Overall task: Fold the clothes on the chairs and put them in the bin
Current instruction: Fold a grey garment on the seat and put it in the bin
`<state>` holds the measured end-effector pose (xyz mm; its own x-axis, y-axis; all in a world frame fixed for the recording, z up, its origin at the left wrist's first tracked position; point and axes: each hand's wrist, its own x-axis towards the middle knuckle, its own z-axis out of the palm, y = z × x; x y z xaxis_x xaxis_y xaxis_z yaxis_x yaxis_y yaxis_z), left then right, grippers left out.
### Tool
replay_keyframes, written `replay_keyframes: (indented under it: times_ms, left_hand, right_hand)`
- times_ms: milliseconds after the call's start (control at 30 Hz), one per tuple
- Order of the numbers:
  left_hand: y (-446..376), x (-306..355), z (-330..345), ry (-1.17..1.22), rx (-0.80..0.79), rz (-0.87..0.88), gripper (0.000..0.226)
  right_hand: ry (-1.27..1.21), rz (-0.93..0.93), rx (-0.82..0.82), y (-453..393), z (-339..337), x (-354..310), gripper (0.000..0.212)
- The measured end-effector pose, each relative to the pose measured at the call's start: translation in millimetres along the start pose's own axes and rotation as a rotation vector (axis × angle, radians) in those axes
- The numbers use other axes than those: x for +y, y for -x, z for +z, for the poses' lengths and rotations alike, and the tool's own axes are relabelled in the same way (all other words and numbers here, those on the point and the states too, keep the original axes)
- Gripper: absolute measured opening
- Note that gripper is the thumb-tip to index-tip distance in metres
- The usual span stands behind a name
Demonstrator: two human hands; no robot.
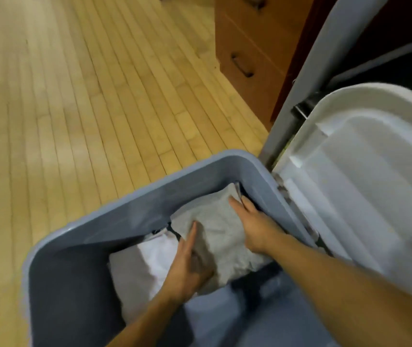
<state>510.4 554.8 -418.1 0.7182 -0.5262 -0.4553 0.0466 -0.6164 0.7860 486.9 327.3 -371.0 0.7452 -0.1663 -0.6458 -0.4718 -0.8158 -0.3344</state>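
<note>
A blue-grey plastic bin point(115, 216) stands on the floor below me. Inside it lies a folded grey garment point(222, 234), on top of and beside a white folded garment point(150, 256). My left hand point(187, 264) grips the grey garment's near left edge, with one finger stretched along the top and the others curled into the cloth. My right hand point(252, 226) holds the garment's right edge by the bin's right wall, thumb on top and fingertips tucked down beside the cloth. Both forearms reach into the bin from the lower right.
A white bin lid point(365, 176) leans against something to the right of the bin. A wooden chest of drawers point(250, 46) with dark handles stands at the back right. Light wooden floor point(74, 96) stretches to the left and beyond the bin.
</note>
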Motion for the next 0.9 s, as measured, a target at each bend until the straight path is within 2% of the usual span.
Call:
replay_keyframes:
  times_ms: [133,233,300,400,533,733,900]
  left_hand:
    - [-26,-44,33,-0.049,-0.041,-0.107,0.105]
    - [-39,-62,44,-0.053,-0.043,-0.143,0.106]
    - [-42,-62,40,-0.201,-0.032,-0.161,0.099]
    - [-52,-36,12,-0.389,-0.026,-0.243,0.081]
    - [-58,18,-30,-0.418,-0.032,-0.269,0.058]
    - [-5,151,-68,-0.289,0.019,-0.008,0.019]
    - [55,248,-79,-0.226,0.041,0.27,0.026]
  right_hand:
    - [0.154,0.03,0.011,-45,40,7,0.102]
    - [0.162,0.096,-0.041,-59,50,8,0.099]
    - [0.157,0.09,-0.032,-54,51,7,0.092]
    - [0.108,0.09,-0.014,-41,38,5,0.082]
    - [-0.052,0.076,0.005,-14,2,-7,0.066]
    - [-0.298,0.012,0.234,83,-77,-43,0.026]
    - [-0.445,-0.026,0.455,164,-124,-69,0.018]
